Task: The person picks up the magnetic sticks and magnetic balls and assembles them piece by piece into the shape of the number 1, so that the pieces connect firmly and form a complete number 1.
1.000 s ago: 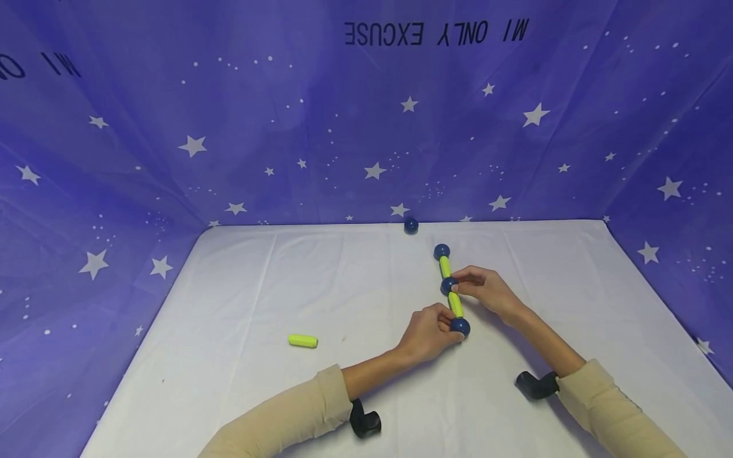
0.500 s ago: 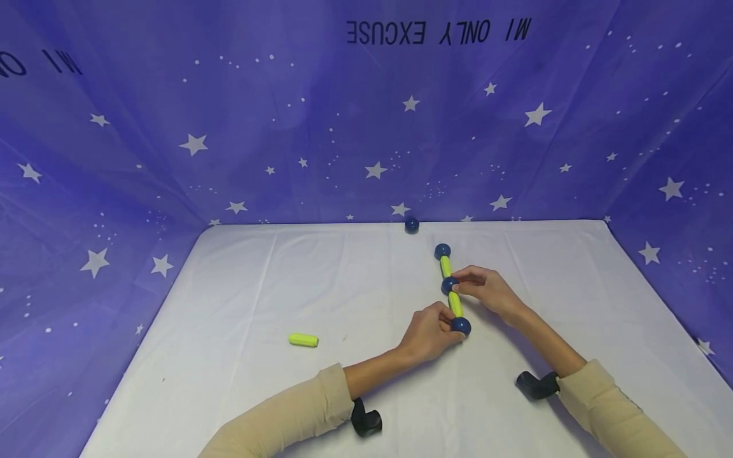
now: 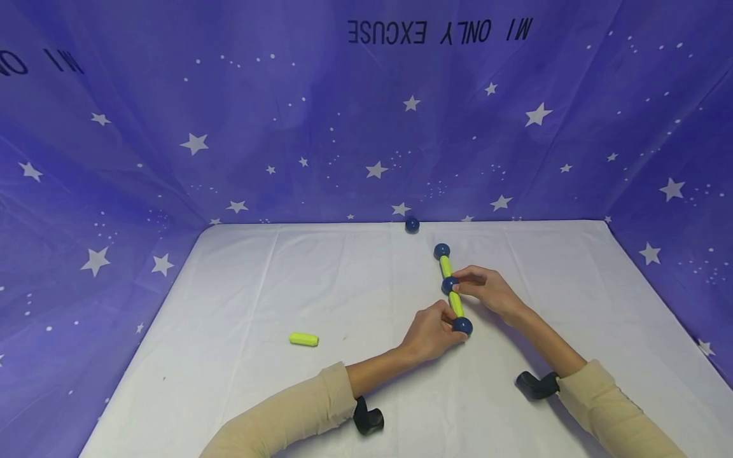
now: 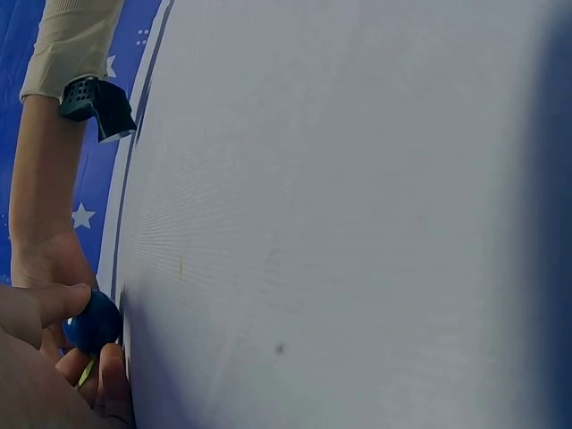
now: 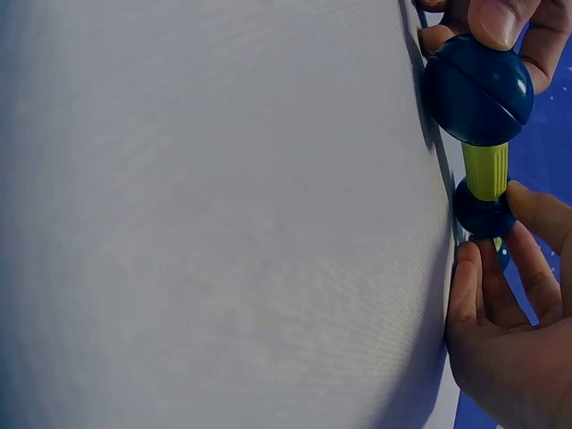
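A chain of three dark blue balls joined by two yellow-green rods runs away from me on the white table. My left hand [image 3: 431, 331] pinches the nearest ball [image 3: 462, 326] between thumb and fingers. At the middle ball [image 3: 450, 285], my right hand [image 3: 489, 292] grips with thumb and fingertips. The near rod [image 3: 456, 304] spans between the two held balls; the far rod [image 3: 445, 266] leads to the end ball [image 3: 441, 251]. In the right wrist view the near ball [image 5: 480, 91] shows a seam, and the ribbed rod [image 5: 486, 172] meets the middle ball [image 5: 483, 211].
A loose yellow-green rod [image 3: 303, 339] lies on the white tablecloth [image 3: 275, 394] to the left. One more blue ball [image 3: 411, 225] sits at the table's back edge, by the purple star-patterned curtain [image 3: 321, 127]. Black wrist-worn devices [image 3: 537, 385] stick out below both sleeves.
Both hands keep their grip on the chain. The near ball and left hand have shifted very slightly to the right; the view itself has drifted a little.
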Tool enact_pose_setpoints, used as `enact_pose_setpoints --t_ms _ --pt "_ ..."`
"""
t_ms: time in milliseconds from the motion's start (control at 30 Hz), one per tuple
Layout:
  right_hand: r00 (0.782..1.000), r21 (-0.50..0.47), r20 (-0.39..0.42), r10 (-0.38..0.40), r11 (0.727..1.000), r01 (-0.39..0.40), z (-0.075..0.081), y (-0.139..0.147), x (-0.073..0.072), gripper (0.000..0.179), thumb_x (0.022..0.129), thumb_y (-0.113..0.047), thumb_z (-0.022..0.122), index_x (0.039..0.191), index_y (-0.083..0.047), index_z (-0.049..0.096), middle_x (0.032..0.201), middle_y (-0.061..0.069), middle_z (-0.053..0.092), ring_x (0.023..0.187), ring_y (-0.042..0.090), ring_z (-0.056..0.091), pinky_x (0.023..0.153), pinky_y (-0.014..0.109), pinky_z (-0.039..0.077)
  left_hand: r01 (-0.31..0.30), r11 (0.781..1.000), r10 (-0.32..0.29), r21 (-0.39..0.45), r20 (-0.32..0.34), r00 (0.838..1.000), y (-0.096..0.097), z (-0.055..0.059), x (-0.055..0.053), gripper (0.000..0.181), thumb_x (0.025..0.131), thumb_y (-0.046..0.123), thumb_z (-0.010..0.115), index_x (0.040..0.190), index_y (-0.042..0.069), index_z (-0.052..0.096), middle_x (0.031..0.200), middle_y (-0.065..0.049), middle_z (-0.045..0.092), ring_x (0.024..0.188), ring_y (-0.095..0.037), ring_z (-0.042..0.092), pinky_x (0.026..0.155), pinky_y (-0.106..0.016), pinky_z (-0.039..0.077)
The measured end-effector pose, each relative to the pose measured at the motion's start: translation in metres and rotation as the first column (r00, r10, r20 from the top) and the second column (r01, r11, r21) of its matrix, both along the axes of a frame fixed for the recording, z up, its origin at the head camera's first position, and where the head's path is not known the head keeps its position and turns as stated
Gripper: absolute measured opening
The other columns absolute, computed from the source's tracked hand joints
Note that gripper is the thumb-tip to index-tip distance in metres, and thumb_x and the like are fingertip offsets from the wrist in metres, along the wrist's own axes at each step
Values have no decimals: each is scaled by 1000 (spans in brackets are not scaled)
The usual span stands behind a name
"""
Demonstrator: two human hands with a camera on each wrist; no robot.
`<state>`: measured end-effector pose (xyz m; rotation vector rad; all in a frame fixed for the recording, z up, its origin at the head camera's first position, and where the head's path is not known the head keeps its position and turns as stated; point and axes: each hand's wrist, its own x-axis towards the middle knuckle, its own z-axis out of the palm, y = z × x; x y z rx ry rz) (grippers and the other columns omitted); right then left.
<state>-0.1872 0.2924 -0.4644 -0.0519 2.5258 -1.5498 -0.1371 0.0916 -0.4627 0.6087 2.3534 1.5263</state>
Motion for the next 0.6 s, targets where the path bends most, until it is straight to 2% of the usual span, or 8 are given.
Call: enact_pose_setpoints --t_ms 167,333,600 --pt "1000 -7 -1 2 1000 -2 0 0 0 39 91 -24 75 123 -4 66 122 14 67 122 35 55 100 54 37 6 1000 -7 -10 -13 1000 0 0 0 29 81 10 83 100 4 61 90 0 70 68 3 59 62 -15 48" --pt "1000 -1 -1 -4 1000 4 0 1 -1 38 91 -23 75 123 -4 67 120 14 68 119 34 56 96 48 39 14 1000 -14 -3 -4 1000 -3 2 -1 32 80 11 83 102 3 62 93 -2 70 72 2 62 65 -15 49" --pt "1000 8 5 -2 1000 2 3 -1 0 40 91 -24 75 124 -3 66 121 14 67 119 33 56 96 47 40 -33 999 32 4 31 999 -13 2 -3 33 79 13 83 103 3 63 92 -2 67 76 -2 62 70 -18 50"
